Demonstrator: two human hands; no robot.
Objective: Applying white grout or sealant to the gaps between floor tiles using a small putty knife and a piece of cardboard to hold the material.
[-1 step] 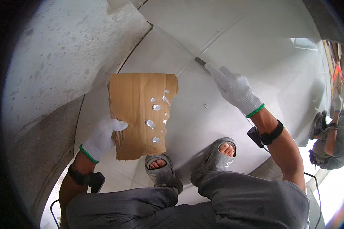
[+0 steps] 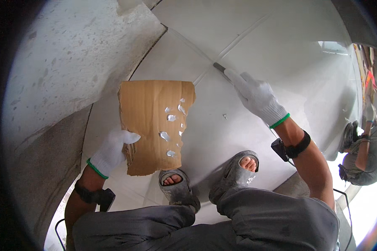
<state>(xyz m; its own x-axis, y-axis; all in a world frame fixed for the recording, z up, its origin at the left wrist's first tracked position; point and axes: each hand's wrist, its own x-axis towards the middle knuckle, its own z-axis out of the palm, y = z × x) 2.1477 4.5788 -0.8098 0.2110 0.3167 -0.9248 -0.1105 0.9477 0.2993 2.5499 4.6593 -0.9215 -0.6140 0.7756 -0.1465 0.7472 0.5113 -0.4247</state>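
My left hand (image 2: 113, 151), in a white knit glove with a green cuff, grips a torn piece of brown cardboard (image 2: 148, 125) by its left edge, thumb on top. Several shiny silvery-grey dabs of paste (image 2: 164, 136) dot the right part of the cardboard. My right hand (image 2: 252, 93), gloved the same way, is closed round a slim tool with a flat dark grey end (image 2: 219, 67); the glove hides most of it. That end meets the floor where two tile joints cross (image 2: 216, 61), their lines edged by pale, glossy bands.
Large glossy grey tiles (image 2: 289, 54) cover the floor. A rough, stained concrete block (image 2: 71, 62) rises at the left. My feet in grey clogs (image 2: 234, 173) stand close below the cardboard. A small crumb (image 2: 225, 116) lies between. Another person (image 2: 366, 154) crouches at far right.
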